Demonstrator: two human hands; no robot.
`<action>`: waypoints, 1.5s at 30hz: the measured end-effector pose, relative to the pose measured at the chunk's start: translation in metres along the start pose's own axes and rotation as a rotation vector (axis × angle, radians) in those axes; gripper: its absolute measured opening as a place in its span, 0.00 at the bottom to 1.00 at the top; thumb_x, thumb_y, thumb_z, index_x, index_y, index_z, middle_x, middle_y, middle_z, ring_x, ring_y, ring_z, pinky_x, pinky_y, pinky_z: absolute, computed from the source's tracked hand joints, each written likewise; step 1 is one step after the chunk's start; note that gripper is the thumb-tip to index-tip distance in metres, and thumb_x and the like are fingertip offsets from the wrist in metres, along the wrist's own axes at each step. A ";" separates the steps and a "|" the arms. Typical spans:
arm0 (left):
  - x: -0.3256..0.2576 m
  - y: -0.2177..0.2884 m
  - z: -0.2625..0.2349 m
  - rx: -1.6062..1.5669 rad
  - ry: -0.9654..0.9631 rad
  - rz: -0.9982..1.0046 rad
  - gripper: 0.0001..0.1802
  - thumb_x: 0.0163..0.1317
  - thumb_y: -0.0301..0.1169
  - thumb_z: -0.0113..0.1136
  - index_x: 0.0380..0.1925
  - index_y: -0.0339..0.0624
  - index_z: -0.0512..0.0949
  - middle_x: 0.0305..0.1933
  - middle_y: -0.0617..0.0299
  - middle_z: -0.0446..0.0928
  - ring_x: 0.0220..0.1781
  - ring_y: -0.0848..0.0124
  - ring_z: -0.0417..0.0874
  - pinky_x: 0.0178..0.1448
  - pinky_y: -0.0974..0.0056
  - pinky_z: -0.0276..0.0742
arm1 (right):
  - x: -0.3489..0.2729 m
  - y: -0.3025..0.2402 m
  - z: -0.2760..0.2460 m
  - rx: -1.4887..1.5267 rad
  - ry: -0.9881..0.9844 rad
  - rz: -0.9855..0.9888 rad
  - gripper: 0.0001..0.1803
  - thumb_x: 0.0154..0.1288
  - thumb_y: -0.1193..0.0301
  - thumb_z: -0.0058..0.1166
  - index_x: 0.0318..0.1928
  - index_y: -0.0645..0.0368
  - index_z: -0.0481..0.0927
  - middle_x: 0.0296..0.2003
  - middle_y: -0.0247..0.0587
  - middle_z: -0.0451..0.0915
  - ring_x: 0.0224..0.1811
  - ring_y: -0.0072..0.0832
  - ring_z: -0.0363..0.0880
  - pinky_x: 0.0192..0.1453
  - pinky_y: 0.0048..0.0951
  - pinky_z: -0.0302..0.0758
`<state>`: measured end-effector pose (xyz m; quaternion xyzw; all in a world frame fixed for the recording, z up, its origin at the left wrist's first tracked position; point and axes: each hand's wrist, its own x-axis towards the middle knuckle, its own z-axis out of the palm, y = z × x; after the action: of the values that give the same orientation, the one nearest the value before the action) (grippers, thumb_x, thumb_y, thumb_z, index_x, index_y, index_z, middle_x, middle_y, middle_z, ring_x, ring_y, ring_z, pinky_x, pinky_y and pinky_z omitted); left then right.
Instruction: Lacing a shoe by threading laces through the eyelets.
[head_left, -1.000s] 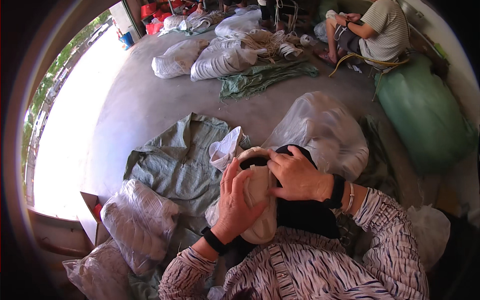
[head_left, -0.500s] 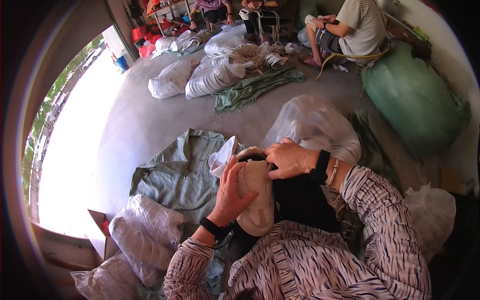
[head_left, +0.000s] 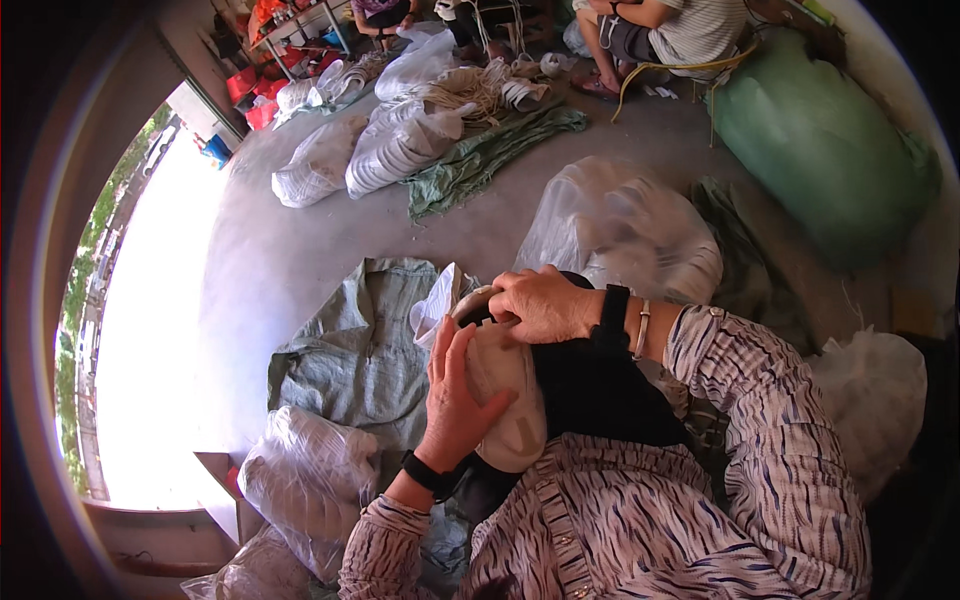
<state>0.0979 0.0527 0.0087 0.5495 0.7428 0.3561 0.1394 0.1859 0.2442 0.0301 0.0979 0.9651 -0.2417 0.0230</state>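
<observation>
Grey floor (head_left: pixel 280 240) spreads from the bright doorway (head_left: pixel 165 330) at left to a bulging green sack (head_left: pixel 820 150) at far right, whose contents are hidden from me. From my distant seat, I see the cream shoe (head_left: pixel 505 365) at the near middle, just left of the dark lap (head_left: pixel 610 400), its toe toward the body. My left hand (head_left: pixel 455 400) grasps it, fingers along the left side and thumb over the top; my right hand (head_left: pixel 550 308) bends its fingers at the opening's rim, but the tips are hidden, so I cannot tell whether they pinch. I judge it light, soft around the opening and firmer at the toe, not fragile or very slippery; the best hold is the sides, with the rim for the other hand. Beyond, a clear bag (head_left: pixel 620 220) contains pale things; at near left, a plastic bag (head_left: pixel 305 460) contains whitish pieces, beside an open carton (head_left: pixel 225 495) with something red.
</observation>
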 end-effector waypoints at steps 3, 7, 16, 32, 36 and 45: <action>0.002 0.005 0.000 0.007 0.020 0.033 0.50 0.35 0.32 0.74 0.62 0.43 0.58 0.70 0.45 0.49 0.71 0.49 0.51 0.70 0.52 0.54 | -0.003 0.008 -0.008 0.111 -0.102 -0.031 0.13 0.48 0.59 0.64 0.28 0.51 0.77 0.51 0.41 0.72 0.54 0.38 0.71 0.56 0.48 0.59; 0.003 -0.002 -0.009 -0.012 0.041 0.027 0.48 0.38 0.26 0.67 0.63 0.40 0.56 0.71 0.47 0.49 0.72 0.52 0.51 0.72 0.53 0.50 | 0.003 0.015 -0.004 0.091 -0.072 -0.138 0.13 0.51 0.59 0.62 0.33 0.51 0.79 0.52 0.44 0.73 0.52 0.38 0.73 0.57 0.47 0.60; 0.013 -0.011 0.008 -0.232 0.116 -0.184 0.33 0.49 0.24 0.56 0.59 0.39 0.61 0.68 0.48 0.52 0.69 0.55 0.56 0.67 0.52 0.60 | -0.165 0.126 -0.044 0.866 0.116 0.285 0.11 0.64 0.69 0.51 0.42 0.63 0.79 0.36 0.33 0.81 0.37 0.17 0.77 0.43 0.19 0.73; 0.021 -0.018 -0.001 -0.493 0.281 -0.333 0.14 0.59 0.26 0.49 0.46 0.36 0.68 0.59 0.51 0.65 0.62 0.61 0.64 0.67 0.58 0.55 | -0.232 0.172 0.265 -0.017 -0.206 1.126 0.14 0.50 0.61 0.56 0.33 0.58 0.80 0.32 0.46 0.79 0.41 0.45 0.77 0.45 0.49 0.70; 0.029 -0.014 -0.001 -0.327 0.207 -0.277 0.14 0.61 0.25 0.46 0.47 0.36 0.68 0.58 0.49 0.65 0.62 0.61 0.65 0.67 0.57 0.56 | -0.286 0.210 0.242 0.495 -0.070 0.736 0.11 0.50 0.63 0.59 0.29 0.57 0.82 0.31 0.46 0.81 0.36 0.42 0.79 0.42 0.39 0.73; 0.027 -0.017 -0.001 0.008 0.129 -0.026 0.16 0.63 0.26 0.46 0.51 0.38 0.66 0.62 0.45 0.62 0.62 0.54 0.66 0.66 0.56 0.60 | -0.369 0.125 -0.020 1.439 1.231 0.250 0.21 0.64 0.68 0.47 0.55 0.64 0.70 0.49 0.44 0.76 0.50 0.34 0.76 0.57 0.37 0.73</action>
<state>0.0753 0.0751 0.0024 0.5163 0.7587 0.3861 0.0935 0.5722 0.2954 0.0237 0.3008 0.4106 -0.6792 -0.5288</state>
